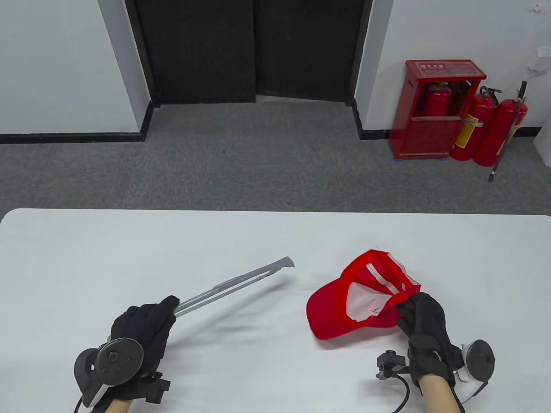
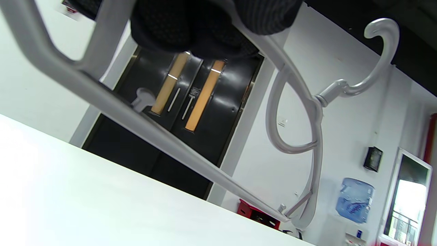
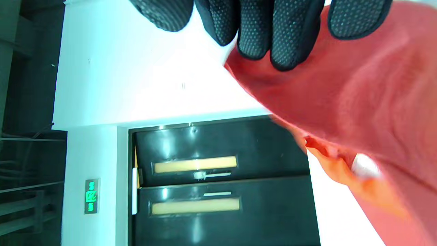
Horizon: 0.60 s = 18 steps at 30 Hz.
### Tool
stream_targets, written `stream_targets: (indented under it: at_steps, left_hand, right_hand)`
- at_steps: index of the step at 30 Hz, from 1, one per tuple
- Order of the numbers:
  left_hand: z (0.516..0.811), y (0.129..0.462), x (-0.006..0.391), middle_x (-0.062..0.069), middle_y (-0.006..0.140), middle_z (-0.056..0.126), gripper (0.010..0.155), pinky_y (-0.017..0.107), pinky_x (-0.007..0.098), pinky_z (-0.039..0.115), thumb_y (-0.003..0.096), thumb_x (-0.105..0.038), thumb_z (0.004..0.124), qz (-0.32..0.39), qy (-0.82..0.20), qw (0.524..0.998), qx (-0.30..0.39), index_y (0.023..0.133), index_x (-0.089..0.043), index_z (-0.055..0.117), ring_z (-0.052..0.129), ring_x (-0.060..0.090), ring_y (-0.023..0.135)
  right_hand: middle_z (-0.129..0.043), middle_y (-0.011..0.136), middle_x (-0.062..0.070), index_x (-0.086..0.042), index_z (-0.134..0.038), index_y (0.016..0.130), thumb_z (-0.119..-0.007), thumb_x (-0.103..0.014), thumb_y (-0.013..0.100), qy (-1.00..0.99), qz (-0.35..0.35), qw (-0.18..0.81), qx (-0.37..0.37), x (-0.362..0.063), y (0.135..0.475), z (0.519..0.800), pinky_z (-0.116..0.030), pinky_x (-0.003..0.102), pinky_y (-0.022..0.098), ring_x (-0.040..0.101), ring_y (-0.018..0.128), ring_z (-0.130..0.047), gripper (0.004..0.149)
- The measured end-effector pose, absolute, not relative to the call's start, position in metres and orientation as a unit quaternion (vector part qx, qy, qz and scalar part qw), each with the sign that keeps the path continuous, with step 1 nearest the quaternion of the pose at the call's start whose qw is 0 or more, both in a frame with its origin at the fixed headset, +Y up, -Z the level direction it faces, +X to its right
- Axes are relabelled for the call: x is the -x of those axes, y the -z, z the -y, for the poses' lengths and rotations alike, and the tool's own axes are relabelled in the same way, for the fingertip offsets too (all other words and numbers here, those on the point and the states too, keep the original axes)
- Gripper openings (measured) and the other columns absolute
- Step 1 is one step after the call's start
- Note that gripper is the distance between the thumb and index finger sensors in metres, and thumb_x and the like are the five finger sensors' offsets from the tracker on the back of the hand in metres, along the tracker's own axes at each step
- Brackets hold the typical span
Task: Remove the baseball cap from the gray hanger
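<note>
My left hand (image 1: 144, 320) grips one end of the gray hanger (image 1: 234, 284) and holds it off the white table (image 1: 258, 232), its far end pointing up and right. In the left wrist view the hanger (image 2: 191, 153) shows its bar, loop and hook (image 2: 379, 58) under my gloved fingers (image 2: 205, 30). The red baseball cap (image 1: 361, 297) is apart from the hanger, upside down with its white lining up and its brim to the left. My right hand (image 1: 419, 314) pinches the cap's rim. The right wrist view shows my fingertips (image 3: 273, 34) on the red fabric (image 3: 358, 109).
The table's far edge runs across the middle of the table view, with gray carpet beyond. A red extinguisher cabinet (image 1: 441, 109) and extinguishers (image 1: 495, 129) stand by the far right wall. Black double doors (image 1: 254, 47) are at the back.
</note>
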<state>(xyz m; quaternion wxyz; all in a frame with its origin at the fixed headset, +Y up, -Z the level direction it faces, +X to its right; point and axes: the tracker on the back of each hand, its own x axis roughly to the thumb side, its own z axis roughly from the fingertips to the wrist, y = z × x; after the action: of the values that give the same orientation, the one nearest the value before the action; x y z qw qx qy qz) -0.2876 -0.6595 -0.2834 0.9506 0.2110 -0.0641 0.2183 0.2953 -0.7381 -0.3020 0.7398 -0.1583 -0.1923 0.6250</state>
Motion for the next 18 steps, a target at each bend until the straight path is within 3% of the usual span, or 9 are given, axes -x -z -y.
stream_targets:
  at_steps: [6,14,18]
  left_hand:
    - [0.663,0.287,0.297,-0.001,0.081,0.097,0.046,0.069,0.067,0.062,0.0585,-0.039,0.073,0.022,-0.226,0.949,-0.221,0.104,-0.036,0.076,0.094,0.026,0.065]
    - [0.676,0.292,0.303,-0.001,0.082,0.096,0.046,0.069,0.066,0.063,0.0589,-0.039,0.073,-0.012,-0.222,0.948,-0.226,0.105,-0.035,0.075,0.093,0.026,0.065]
    - [0.686,0.295,0.299,-0.001,0.084,0.095,0.046,0.069,0.065,0.064,0.0591,-0.038,0.072,0.001,-0.169,0.958,-0.23,0.105,-0.036,0.074,0.093,0.026,0.066]
  right_hand:
    - [-0.059,0.107,0.028,-0.008,-0.052,0.107,-0.062,-0.041,0.06,-0.611,0.252,0.736,0.144,-0.302,0.293,0.723,-0.059,0.074,0.062,0.049,0.091,-0.07,0.059]
    - [-0.06,0.106,0.028,-0.008,-0.053,0.107,-0.062,-0.041,0.059,-0.631,0.268,0.721,0.101,-0.295,0.291,0.713,-0.06,0.073,0.062,0.049,0.09,-0.071,0.058]
    - [-0.055,0.109,0.028,-0.008,-0.053,0.107,-0.062,-0.042,0.059,-0.648,0.273,0.706,0.085,-0.29,0.289,0.708,-0.06,0.073,0.062,0.049,0.091,-0.07,0.059]
